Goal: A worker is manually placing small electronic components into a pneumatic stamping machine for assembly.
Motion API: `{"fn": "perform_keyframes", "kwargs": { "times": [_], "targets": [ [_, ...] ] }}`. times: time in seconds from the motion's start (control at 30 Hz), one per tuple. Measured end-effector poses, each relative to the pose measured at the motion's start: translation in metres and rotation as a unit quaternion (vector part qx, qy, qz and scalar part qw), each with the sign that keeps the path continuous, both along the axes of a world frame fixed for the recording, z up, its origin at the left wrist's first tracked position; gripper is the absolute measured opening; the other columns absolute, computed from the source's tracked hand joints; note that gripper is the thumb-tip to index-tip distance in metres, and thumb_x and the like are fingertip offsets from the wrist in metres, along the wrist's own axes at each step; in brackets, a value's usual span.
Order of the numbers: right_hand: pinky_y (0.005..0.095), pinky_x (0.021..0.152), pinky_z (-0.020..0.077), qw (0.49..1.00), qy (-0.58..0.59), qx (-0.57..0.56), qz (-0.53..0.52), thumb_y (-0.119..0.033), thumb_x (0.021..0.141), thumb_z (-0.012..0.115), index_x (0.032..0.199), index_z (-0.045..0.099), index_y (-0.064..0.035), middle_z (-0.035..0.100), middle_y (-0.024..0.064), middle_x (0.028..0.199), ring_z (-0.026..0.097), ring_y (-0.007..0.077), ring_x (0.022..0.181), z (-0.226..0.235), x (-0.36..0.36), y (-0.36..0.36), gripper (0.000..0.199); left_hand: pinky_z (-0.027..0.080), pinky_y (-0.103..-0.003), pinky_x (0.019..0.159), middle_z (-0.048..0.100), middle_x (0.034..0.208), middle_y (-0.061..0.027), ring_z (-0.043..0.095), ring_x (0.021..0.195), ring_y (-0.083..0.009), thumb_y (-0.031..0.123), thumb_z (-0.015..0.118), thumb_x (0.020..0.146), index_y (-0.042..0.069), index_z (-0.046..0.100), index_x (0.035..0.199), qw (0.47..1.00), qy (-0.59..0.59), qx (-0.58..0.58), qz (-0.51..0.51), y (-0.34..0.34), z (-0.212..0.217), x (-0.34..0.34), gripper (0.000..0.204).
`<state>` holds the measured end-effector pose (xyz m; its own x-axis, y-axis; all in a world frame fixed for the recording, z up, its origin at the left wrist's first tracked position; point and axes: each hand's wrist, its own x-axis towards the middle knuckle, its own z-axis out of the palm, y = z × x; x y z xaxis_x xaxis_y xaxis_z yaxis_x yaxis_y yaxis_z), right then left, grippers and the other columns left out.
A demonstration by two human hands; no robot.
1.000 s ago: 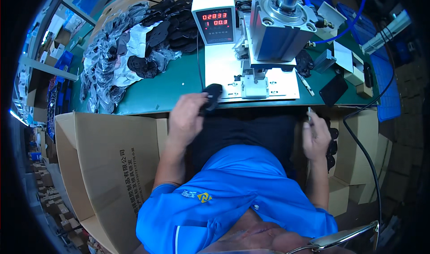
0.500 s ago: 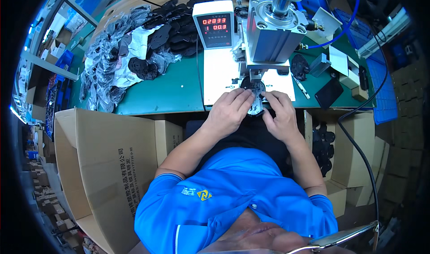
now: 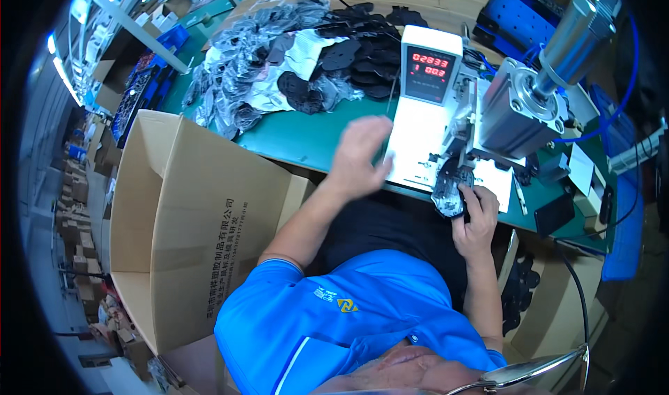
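Observation:
My right hand (image 3: 475, 217) grips a flat black part (image 3: 449, 193) at the front of a white press machine (image 3: 446, 127), under its metal cylinder (image 3: 540, 92). My left hand (image 3: 360, 155) hovers open and blurred above the green table (image 3: 293, 138), left of the machine base, holding nothing. A heap of flat black parts in clear bags (image 3: 306, 67) lies further back on the table, beyond my left hand.
A large open cardboard box (image 3: 178, 221) stands at my left side. Another box with black parts (image 3: 523, 290) sits low at my right. The machine carries a red digital display (image 3: 426, 67). Blue hoses and cables (image 3: 631, 81) run at the right.
My left hand has left the part at the machine and swung left and up over the table. My right hand stays on the black part.

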<state>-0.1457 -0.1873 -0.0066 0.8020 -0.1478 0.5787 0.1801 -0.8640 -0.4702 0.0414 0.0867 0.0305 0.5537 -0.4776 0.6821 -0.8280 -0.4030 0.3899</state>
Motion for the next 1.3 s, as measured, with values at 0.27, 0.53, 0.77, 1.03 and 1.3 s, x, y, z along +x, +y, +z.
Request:
{"fn": "perform_keyframes", "kwargs": {
  "times": [0.27,0.53,0.77,1.03,1.3],
  "targets": [
    [0.0526,0.109,0.0503,1.000,-0.005,0.008,0.007,-0.003,0.079,0.083,0.135,0.081,-0.0047,0.068,0.0200,0.129,0.065,0.0424,0.121,-0.003,0.004,0.003,0.056,0.042,-0.063,0.131,0.049,0.171,-0.0321,0.048,0.155,-0.0591,0.006,0.076,0.085,0.014,0.058,0.167,0.892,-0.023,0.219,0.395,0.112,-0.003,0.131,0.084],
    [0.0529,0.110,0.0496,1.000,0.000,0.005,-0.003,-0.004,0.080,0.085,0.136,0.080,-0.0046,0.068,0.0205,0.130,0.065,0.0427,0.122,-0.004,0.004,0.003,0.056,0.051,-0.058,0.123,0.058,0.165,-0.0257,0.061,0.142,-0.0532,0.020,0.083,0.096,0.008,0.064,0.153,0.925,0.089,0.168,0.329,0.118,-0.028,0.152,0.061],
    [0.0527,0.110,0.0495,1.000,0.005,0.003,0.002,-0.002,0.078,0.082,0.135,0.080,-0.0040,0.068,0.0206,0.130,0.065,0.0426,0.122,-0.005,0.005,0.001,0.058,0.060,-0.053,0.105,0.077,0.131,-0.0227,0.073,0.120,-0.0455,0.018,0.076,0.106,0.002,0.067,0.142,0.937,-0.017,0.110,0.330,0.124,-0.040,0.141,0.040],
    [0.0528,0.110,0.0494,1.000,0.007,0.008,-0.009,0.000,0.074,0.078,0.132,0.080,-0.0029,0.067,0.0210,0.128,0.065,0.0428,0.121,-0.008,0.003,0.001,0.058,0.061,-0.052,0.101,0.077,0.130,-0.0223,0.074,0.115,-0.0436,0.002,0.083,0.097,-0.001,0.069,0.139,0.975,-0.122,0.047,0.179,0.092,0.002,0.044,0.044],
    [0.0517,0.109,0.0502,1.000,-0.003,0.004,-0.001,0.003,0.071,0.073,0.133,0.081,-0.0030,0.068,0.0205,0.128,0.066,0.0424,0.120,-0.002,0.008,0.002,0.062,0.053,-0.053,0.107,0.069,0.142,-0.0156,0.065,0.132,-0.0379,0.015,0.093,0.088,0.008,0.068,0.147,0.971,0.079,0.219,0.060,0.079,-0.041,-0.032,0.064]
  ]
}}
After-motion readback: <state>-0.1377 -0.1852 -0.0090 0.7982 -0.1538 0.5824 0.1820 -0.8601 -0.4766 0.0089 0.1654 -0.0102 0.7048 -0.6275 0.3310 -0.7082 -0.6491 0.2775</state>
